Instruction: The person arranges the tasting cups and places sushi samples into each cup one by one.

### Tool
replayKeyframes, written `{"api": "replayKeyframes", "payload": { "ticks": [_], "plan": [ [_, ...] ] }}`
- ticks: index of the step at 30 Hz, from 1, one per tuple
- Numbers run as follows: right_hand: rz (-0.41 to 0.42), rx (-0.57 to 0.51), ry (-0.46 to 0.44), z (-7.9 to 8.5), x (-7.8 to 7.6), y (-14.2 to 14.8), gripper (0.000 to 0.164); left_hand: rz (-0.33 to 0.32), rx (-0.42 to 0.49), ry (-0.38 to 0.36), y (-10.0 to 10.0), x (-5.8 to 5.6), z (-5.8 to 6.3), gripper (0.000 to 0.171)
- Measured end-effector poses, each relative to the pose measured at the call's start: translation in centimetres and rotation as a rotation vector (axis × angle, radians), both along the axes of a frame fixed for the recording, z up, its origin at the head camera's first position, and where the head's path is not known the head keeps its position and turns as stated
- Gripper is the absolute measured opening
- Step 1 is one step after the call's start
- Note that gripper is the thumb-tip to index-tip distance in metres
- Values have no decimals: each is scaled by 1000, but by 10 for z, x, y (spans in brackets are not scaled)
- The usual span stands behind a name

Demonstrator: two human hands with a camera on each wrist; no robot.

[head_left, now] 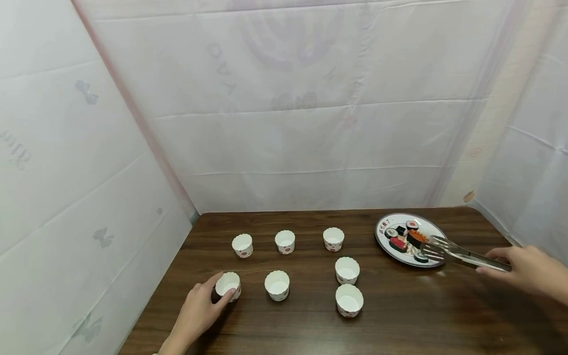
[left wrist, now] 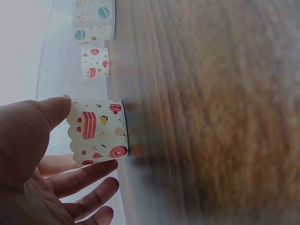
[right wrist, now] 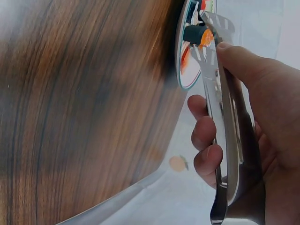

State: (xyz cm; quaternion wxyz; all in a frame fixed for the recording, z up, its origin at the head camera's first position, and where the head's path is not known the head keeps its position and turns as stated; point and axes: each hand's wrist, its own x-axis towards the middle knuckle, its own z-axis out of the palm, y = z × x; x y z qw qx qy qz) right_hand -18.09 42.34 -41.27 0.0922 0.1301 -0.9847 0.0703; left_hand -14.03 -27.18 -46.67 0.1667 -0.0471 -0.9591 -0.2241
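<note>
At the table's left, my left hand (head_left: pixel 198 304) holds a white paper baking cup (head_left: pixel 228 287) between thumb and fingers. The left wrist view shows the cup's scalloped rim and its cake and red candy prints. On the right, my right hand (head_left: pixel 528 271) grips metal tongs (right wrist: pixel 229 136) by their arms. Their fork-like ends hang over the right side of a white plate (head_left: pixel 430 228) with a dark rim. Closest to those ends is an orange-topped sushi piece (head_left: pixel 416 238); whether they touch it I cannot tell. A red-topped piece (head_left: pixel 398 244) and several rolls share the plate.
More paper cups stand on the dark wooden table (head_left: pixel 306 335): a back row with a cup (head_left: pixel 285 241) in its middle, another cup (head_left: pixel 277 285) right of my left hand, and a near pair with a front cup (head_left: pixel 349 301). Pale sheeting (head_left: pixel 310 148) hangs behind and at both sides.
</note>
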Motion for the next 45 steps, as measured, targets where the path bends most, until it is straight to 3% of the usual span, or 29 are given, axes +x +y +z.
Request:
{"api": "replayKeyframes", "payload": {
  "ticks": [11, 20, 27, 36, 45],
  "plan": [
    [-26, -1, -41, -1, 7, -7, 39, -5, 3, -6, 4, -2, 3, 57],
    [-31, 39, -87, 1, 7, -11, 57, 8, 5, -27, 5, -2, 3, 58],
    [-30, 47, -106, 0, 5, -16, 60, 16, 9, -25, 5, -1, 3, 58],
    [-18, 46, -131, 1, 3, -18, 39, 26, 6, -30, 4, 1, 4, 57],
    [-9, 62, -121, 1, 1, -20, 41, 26, 13, -34, 3, 2, 3, 58]
  ]
}}
